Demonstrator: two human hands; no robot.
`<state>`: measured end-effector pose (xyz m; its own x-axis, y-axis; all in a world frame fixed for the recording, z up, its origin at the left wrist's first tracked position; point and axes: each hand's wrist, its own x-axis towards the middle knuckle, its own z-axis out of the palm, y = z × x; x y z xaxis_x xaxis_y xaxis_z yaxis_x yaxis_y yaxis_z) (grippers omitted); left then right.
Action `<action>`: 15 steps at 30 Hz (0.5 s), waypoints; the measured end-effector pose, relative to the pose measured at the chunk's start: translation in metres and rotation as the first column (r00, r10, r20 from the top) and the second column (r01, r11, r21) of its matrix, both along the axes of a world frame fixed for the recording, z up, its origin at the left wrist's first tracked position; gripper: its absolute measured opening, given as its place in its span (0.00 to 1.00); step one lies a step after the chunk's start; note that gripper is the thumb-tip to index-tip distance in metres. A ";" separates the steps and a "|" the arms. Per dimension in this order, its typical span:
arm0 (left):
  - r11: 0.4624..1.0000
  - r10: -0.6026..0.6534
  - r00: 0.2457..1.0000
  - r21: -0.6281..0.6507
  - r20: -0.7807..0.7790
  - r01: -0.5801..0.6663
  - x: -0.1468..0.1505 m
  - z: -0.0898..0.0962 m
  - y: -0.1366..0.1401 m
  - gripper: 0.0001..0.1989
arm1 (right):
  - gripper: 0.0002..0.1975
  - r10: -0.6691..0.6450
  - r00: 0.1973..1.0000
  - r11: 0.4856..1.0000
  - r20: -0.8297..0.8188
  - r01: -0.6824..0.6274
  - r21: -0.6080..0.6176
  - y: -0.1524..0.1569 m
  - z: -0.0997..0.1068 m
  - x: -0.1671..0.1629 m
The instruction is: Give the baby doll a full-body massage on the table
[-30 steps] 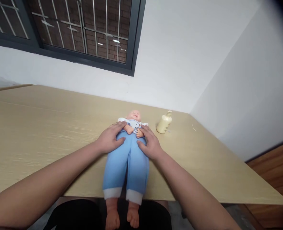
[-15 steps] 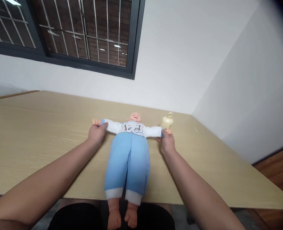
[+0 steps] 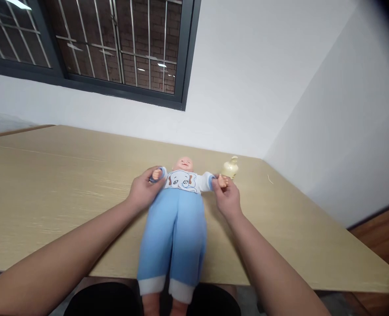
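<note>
A baby doll (image 3: 176, 219) lies face up on the table, its head toward the wall and its feet past the near edge. It wears blue trousers and a white top with an elephant print. My left hand (image 3: 144, 188) is closed around the doll's arm at the left, by the blue cuff. With my right hand (image 3: 227, 195) I grip the other arm at its cuff, and the doll's small hand shows above my fingers. Both doll arms are bent up toward me. Just behind my right hand stands a cream bottle (image 3: 230, 168), its lower part hidden.
The wooden table (image 3: 66, 197) reaches back to a white wall (image 3: 247, 79) under a barred window (image 3: 122, 48). A thin pale string (image 3: 270, 179) lies toward the right. My knees (image 3: 102, 300) are under the near edge.
Both my hands have moved inward, bringing the doll's arms from stretched out sideways to bent up near its chest. The doll has slid slightly toward me. The bottle has stayed in place.
</note>
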<state>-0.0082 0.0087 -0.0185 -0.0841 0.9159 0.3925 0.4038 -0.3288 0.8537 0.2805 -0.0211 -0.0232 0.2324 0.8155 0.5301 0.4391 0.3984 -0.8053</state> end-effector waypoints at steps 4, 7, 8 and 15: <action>0.963 -0.161 0.923 0.150 -0.350 0.225 0.005 0.001 -0.010 0.24 | 0.20 0.082 0.952 0.995 0.295 -0.096 0.034 -0.011 0.000 -0.019; 0.913 -0.223 0.819 0.183 -0.528 0.366 0.001 0.001 -0.011 0.29 | 0.25 0.241 0.836 0.955 0.493 -0.294 0.031 -0.014 -0.001 -0.027; 0.906 -0.225 0.795 0.179 -0.563 0.383 0.000 0.001 -0.010 0.31 | 0.27 0.285 0.791 0.936 0.541 -0.350 0.018 -0.014 -0.001 -0.028; 0.927 -0.173 0.842 0.203 -0.512 0.314 0.001 -0.003 -0.009 0.32 | 0.35 0.314 0.770 0.914 0.556 -0.403 0.040 -0.012 -0.005 -0.031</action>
<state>-0.0076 -0.0005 -0.0212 0.3892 0.7337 0.5569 0.6117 -0.6579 0.4393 0.2496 -0.0332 -0.0286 -0.4123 0.6836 0.6023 0.5765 0.7076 -0.4085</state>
